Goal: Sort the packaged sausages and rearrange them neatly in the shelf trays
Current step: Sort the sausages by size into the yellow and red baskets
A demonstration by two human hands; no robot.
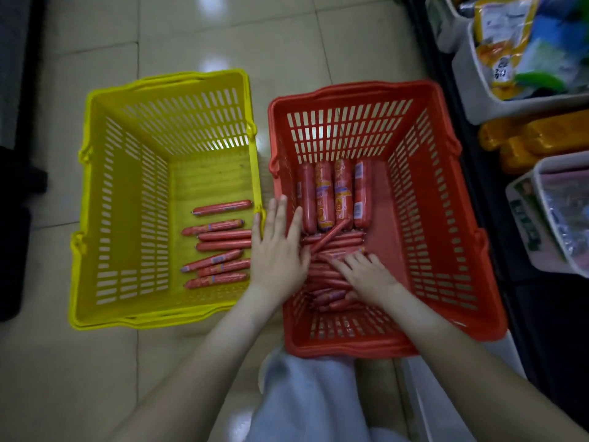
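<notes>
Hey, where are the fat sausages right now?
In the head view, the fat sausages lie side by side at the far end of the red basket, right of the yellow basket, just beyond the thin sausages.

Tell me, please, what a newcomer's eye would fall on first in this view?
Two bright baskets sit side by side on the floor: a yellow basket on the left holding a few thin sausages, a red basket on the right. In the red one, four thick sausages lie in a row, and the right hand rests on a jumbled pile, the left hand beside it.
</notes>
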